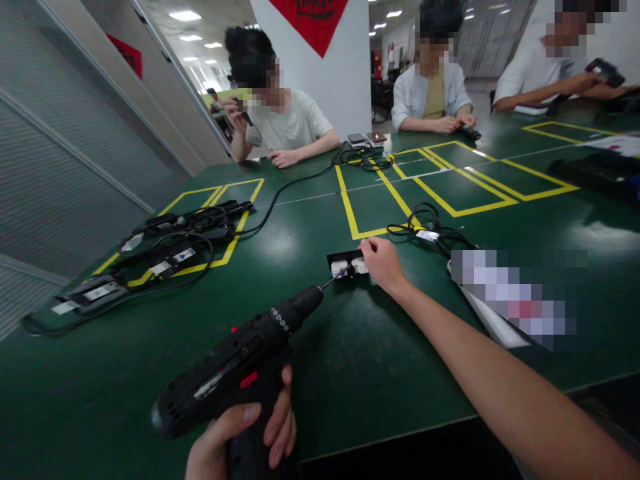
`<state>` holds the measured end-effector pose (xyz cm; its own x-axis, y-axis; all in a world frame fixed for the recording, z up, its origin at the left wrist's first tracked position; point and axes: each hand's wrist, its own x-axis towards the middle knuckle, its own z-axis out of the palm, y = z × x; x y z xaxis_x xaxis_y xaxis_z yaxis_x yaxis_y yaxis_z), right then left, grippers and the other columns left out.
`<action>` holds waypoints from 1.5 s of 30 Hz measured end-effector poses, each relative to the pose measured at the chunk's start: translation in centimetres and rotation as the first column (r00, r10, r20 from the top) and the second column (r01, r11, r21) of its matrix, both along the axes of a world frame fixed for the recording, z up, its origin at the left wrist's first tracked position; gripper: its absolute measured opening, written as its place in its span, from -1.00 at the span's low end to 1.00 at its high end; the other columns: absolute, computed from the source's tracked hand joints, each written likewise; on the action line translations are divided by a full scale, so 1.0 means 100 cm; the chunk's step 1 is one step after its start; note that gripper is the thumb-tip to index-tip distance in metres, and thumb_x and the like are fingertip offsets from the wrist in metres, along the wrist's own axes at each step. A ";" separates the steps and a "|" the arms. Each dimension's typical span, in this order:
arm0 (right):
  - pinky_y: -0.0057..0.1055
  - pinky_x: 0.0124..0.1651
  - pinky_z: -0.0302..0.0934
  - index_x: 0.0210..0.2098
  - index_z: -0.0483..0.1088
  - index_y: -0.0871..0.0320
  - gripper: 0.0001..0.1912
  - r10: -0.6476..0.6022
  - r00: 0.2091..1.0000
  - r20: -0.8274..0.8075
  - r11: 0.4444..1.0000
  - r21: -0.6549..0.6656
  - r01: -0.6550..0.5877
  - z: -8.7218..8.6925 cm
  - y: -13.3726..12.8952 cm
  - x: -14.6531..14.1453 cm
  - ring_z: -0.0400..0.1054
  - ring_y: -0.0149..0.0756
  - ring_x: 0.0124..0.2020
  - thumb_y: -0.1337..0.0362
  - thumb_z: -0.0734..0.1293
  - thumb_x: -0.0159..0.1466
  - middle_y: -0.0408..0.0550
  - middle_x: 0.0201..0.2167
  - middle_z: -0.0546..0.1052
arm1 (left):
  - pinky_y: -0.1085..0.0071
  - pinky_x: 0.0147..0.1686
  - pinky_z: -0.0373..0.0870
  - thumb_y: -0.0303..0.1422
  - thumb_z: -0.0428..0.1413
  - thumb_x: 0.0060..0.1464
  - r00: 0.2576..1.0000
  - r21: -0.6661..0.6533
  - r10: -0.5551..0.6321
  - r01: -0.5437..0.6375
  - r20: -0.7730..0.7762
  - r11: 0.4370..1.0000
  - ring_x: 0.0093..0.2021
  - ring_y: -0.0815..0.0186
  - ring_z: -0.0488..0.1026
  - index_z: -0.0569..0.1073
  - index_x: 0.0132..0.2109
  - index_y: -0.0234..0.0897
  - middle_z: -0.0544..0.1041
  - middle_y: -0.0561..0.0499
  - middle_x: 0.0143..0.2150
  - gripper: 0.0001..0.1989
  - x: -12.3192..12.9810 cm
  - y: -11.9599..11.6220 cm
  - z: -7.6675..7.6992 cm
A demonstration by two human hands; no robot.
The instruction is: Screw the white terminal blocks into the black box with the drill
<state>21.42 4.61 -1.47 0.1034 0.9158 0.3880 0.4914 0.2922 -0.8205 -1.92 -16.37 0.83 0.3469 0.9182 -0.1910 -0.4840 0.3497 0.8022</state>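
Note:
My left hand (250, 427) is wrapped round the handle of a black power drill (240, 360) with red buttons. The drill points up and to the right, and its thin bit ends at a small black part (341, 268) with white labels, lying on the green table (320, 373). My right hand (383, 263) holds the right end of that part with closed fingers. Whether the bit's tip touches the part or stops just above it cannot be made out.
Black devices with cables (200, 227) lie at the left inside yellow tape. A cable bundle (425, 230) and a white-edged, pixelated flat object (490, 307) are at the right. Three people sit across the table, each with something in hand; small boxes (367, 140) stand near them.

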 end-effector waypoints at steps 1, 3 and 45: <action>-0.43 -0.44 -0.01 -0.53 0.42 0.18 -0.67 -0.001 1.000 0.001 1.000 -0.001 0.001 0.000 0.000 0.000 0.26 -0.34 -0.50 0.29 0.12 0.25 -0.10 -0.56 0.45 | 0.28 -0.52 0.28 -0.31 -0.05 0.05 1.000 -0.002 0.002 -0.002 0.002 1.000 -0.64 0.32 0.30 0.31 -0.07 -0.36 0.32 0.05 -0.57 -0.69 0.000 0.000 0.000; -0.43 -0.44 -0.02 -0.53 0.42 0.18 -0.67 -0.005 1.000 0.002 1.000 -0.002 0.005 0.000 0.000 0.000 0.26 -0.34 -0.50 0.29 0.12 0.25 -0.11 -0.56 0.45 | 0.28 -0.52 0.28 -0.31 -0.04 0.05 1.000 -0.009 0.003 -0.002 0.007 1.000 -0.64 0.32 0.30 0.31 -0.07 -0.36 0.31 0.05 -0.58 -0.69 0.000 0.000 0.000; -0.43 -0.41 0.03 -0.52 0.42 0.19 -0.66 0.000 1.000 0.011 1.000 -0.014 0.000 0.002 -0.001 0.001 0.26 -0.33 -0.49 0.28 0.11 0.26 -0.09 -0.54 0.46 | 0.30 -0.53 0.28 -0.30 -0.03 0.05 1.000 -0.009 0.013 -0.013 -0.014 1.000 -0.65 0.33 0.30 0.31 -0.08 -0.36 0.30 0.06 -0.58 -0.69 0.003 0.000 0.003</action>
